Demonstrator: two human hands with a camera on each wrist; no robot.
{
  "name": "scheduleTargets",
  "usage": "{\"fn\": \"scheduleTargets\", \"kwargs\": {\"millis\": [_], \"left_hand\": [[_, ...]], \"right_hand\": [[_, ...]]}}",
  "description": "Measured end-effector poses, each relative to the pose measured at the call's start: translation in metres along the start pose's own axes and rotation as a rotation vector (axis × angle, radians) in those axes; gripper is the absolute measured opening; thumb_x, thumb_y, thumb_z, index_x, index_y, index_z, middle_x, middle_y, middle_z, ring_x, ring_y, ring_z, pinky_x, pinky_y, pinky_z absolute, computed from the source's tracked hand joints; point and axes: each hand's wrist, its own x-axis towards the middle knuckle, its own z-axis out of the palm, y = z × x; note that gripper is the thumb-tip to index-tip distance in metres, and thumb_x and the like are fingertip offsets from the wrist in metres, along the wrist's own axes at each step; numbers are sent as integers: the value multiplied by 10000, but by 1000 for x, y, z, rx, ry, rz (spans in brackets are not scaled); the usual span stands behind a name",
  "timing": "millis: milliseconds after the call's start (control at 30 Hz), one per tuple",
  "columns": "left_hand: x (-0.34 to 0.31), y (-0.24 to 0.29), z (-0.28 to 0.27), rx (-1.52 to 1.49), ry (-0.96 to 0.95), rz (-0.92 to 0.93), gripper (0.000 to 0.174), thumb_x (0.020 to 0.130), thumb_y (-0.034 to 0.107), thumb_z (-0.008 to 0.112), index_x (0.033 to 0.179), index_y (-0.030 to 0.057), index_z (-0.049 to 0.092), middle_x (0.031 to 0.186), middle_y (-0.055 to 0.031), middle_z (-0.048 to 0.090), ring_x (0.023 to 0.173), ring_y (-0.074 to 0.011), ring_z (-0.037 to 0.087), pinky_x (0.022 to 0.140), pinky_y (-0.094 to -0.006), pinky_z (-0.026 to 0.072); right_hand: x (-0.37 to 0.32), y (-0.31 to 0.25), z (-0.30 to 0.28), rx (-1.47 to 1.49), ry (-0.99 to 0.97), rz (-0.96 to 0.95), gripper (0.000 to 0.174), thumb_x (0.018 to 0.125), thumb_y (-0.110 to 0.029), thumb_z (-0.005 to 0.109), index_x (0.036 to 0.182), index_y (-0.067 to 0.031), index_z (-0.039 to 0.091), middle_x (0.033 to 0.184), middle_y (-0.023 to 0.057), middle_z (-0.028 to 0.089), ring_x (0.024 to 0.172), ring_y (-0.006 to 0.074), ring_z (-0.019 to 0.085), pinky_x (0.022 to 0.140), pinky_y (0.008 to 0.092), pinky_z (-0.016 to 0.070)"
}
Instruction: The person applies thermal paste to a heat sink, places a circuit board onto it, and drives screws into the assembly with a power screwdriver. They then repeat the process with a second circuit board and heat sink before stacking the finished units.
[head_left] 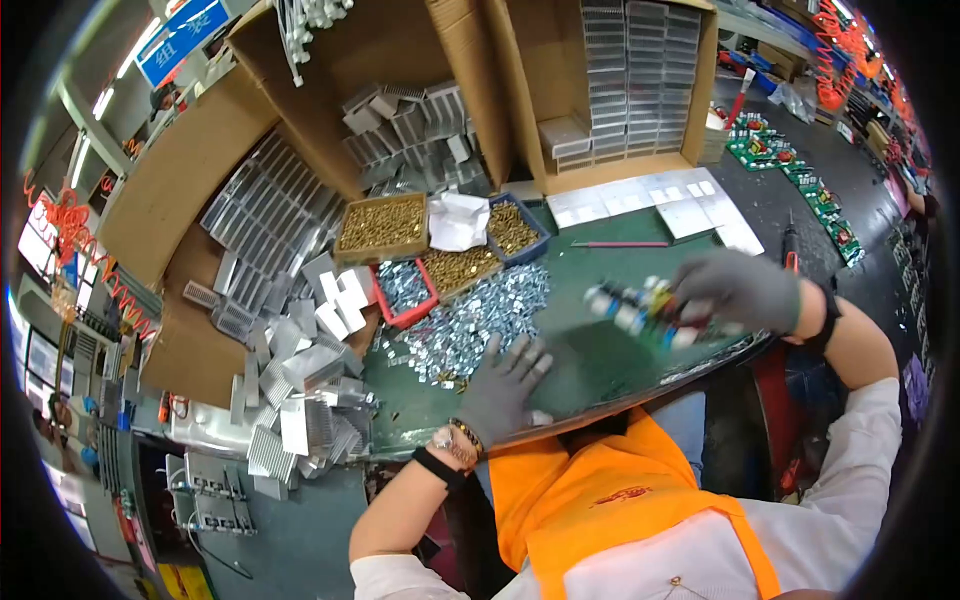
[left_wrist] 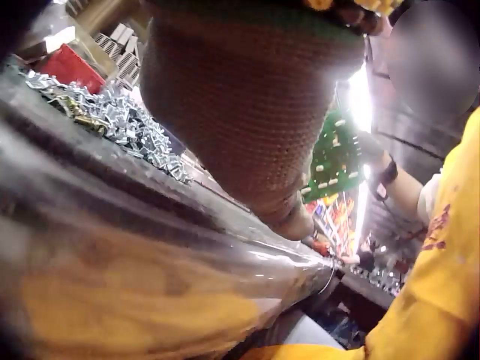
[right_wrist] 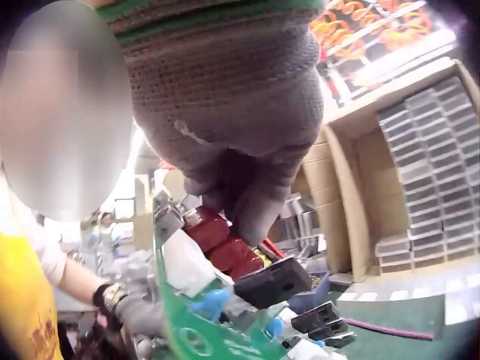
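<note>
A green circuit board [right_wrist: 184,330] with red, black, white and blue parts is gripped by my gloved right hand [head_left: 735,290]. It is tilted above the front of the bench, its parts blurred in the head view. The board's underside [left_wrist: 334,154], dotted with solder points, shows in the left wrist view. My gloved left hand [head_left: 500,390] lies at the bench's front edge with its fingers spread, beside a heap of small silvery metal clips [head_left: 480,315]. A small pale piece [head_left: 540,418] is close to that hand. Glove cuffs hide much of both wrist views.
Bins of brass screws [head_left: 382,225] and a red bin [head_left: 404,290] stand behind the heap. Metal heat sinks [head_left: 300,400] are piled at left, with more in cardboard boxes [head_left: 520,90]. A pink rod [head_left: 620,244] and white plates [head_left: 690,205] lie at the back; finished-looking boards [head_left: 820,205] line the right.
</note>
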Motion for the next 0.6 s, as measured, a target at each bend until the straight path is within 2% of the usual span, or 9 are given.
{"fn": "scheduleTargets", "kwargs": {"millis": [67, 167, 267, 400, 433, 467, 533, 567, 600], "left_hand": [[21, -23, 6, 43, -65, 2, 886, 754, 628, 622, 1444, 122, 396, 1543, -109, 313, 1458, -287, 204, 1174, -547, 79], [31, -37, 7, 92, -99, -34, 911, 755, 662, 597, 1471, 156, 351, 1562, -71, 278, 1455, -297, 203, 1181, -535, 33], [30, -32, 3, 96, -97, -82, 914, 742, 663, 604, 1462, 150, 371, 1552, -71, 299, 1452, -298, 210, 1181, -542, 35], [33, -27, 1, 130, -62, -94, 889, 719, 637, 636, 1409, 112, 440, 1510, -90, 367, 1435, -302, 250, 1179, -549, 51], [35, -24, -2, 103, -2, -78, 802, 746, 516, 690, 1386, 93, 457, 1484, -105, 396, 1415, -311, 285, 1152, -560, 150], [39, -19, -3, 95, -16, -59, 802, 746, 516, 690, 1386, 93, 457, 1484, -105, 396, 1415, -311, 285, 1152, -560, 150], [53, -10, -1, 1, 90, -122, 684, 772, 350, 717, 1356, 82, 481, 1423, -119, 455, 1349, -328, 373, 1065, -563, 295], [61, -4, -1, -70, 158, -85, 585, 790, 200, 699, 1322, 57, 502, 1324, -142, 520, 1233, -350, 473, 963, -506, 401], [68, 0, 3, -74, 155, -61, 585, 790, 200, 699, 1322, 57, 502, 1324, -142, 520, 1233, -350, 473, 963, -506, 401]], "right_hand": [[15, 5, 24, -219, -157, -269, 173, 812, -142, 657, 940, -26, 651, 1023, 113, 618, 884, 289, 632, 736, 373, 525], [16, 24, 56, -500, -392, -385, 129, 825, -162, 625, 891, -51, 623, 1007, 98, 589, 905, 258, 632, 743, 384, 536], [2, 63, 79, -605, -485, -360, 131, 837, -191, 595, 858, -62, 604, 970, 88, 569, 906, 242, 627, 738, 386, 540], [-13, 101, 74, -663, -456, -437, 150, 840, -201, 587, 895, -64, 616, 1128, 86, 559, 992, 214, 611, 749, 314, 558], [-17, 111, 75, -631, -461, -394, 150, 849, -194, 585, 918, -66, 620, 1164, 73, 572, 1012, 230, 605, 829, 352, 545], [-19, 116, 75, -616, -458, -375, 150, 849, -194, 585, 918, -66, 620, 1164, 73, 572, 1012, 230, 605, 829, 352, 545], [-18, 118, 74, -505, -278, -443, 153, 847, -181, 590, 940, -65, 625, 1198, 58, 584, 1011, 238, 607, 895, 376, 515], [-20, 117, 73, -489, -229, -415, 183, 839, -171, 608, 998, -89, 646, 1186, 43, 608, 985, 242, 615, 900, 383, 497], [-27, 115, 73, -490, -223, -391, 183, 839, -171, 608, 998, -89, 646, 1186, 43, 608, 985, 242, 615, 900, 383, 497]]}}
